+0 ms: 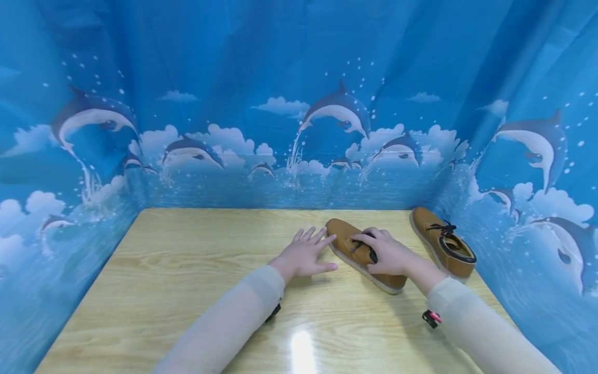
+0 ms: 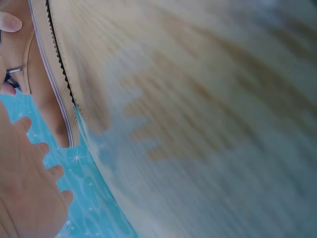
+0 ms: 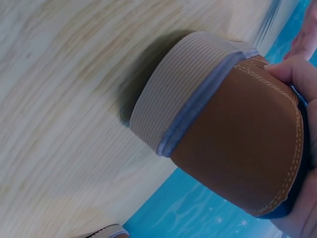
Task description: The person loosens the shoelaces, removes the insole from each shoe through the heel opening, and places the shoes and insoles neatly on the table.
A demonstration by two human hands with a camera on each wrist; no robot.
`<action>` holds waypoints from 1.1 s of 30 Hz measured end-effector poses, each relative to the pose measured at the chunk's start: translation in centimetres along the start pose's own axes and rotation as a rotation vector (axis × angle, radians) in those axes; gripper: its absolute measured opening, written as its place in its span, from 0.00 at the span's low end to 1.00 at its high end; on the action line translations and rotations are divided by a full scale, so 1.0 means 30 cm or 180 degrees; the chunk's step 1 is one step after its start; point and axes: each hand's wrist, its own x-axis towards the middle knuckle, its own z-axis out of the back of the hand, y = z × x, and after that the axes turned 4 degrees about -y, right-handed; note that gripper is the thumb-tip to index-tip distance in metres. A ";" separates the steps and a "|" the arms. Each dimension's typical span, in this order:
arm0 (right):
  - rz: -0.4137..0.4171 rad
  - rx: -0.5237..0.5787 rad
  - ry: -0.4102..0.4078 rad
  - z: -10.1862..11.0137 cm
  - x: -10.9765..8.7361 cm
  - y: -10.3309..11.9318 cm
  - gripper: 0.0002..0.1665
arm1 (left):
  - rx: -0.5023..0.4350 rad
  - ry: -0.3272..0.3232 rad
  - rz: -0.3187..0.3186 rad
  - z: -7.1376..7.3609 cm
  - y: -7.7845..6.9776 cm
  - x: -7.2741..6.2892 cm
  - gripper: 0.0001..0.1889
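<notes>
A brown lace-up shoe [image 1: 343,236] with a pale ribbed sole lies slanted on the wooden table, toe toward the back left. My right hand [image 1: 390,252] grips it from above around the ankle opening, fingers over the dark laces and thumb on the near side. In the right wrist view the shoe's heel [image 3: 237,139] faces the camera, and part of the right hand [image 3: 304,84] shows at the edge. My left hand [image 1: 306,254] hovers left of the toe, fingers spread and holding nothing; the left wrist view shows that hand [image 2: 29,193] beside the shoe [image 2: 47,94].
A matching brown shoe [image 1: 444,244] stands at the table's back right, close to the curtain. The blue dolphin-print curtain [image 1: 261,182] borders the back and both sides of the wooden table [image 1: 187,270].
</notes>
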 end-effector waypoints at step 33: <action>0.0868 -0.0045 0.0030 -0.028 0.015 0.152 0.47 | 0.0152 0.0036 -0.0114 0.010 0.046 -0.011 0.53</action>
